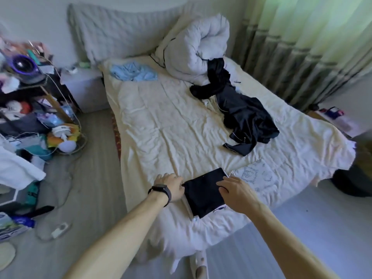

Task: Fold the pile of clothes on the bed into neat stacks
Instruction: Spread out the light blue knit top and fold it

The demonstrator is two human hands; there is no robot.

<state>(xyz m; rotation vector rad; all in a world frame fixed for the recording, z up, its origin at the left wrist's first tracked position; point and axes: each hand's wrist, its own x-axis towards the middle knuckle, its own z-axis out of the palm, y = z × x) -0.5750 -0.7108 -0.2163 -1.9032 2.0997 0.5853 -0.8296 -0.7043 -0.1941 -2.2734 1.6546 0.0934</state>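
Right hand (235,191) spread flat on folded black garment (203,193); left hand (171,186) at its edge, grip unclear. Risk: hasty lift lets fold spring open.

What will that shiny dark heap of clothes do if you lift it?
Probably flop and dangle: the dark heap lies crumpled in loose folds. Its sheen suggests slippery fabric that may slide when gripped. Likely light, since it looks thin.
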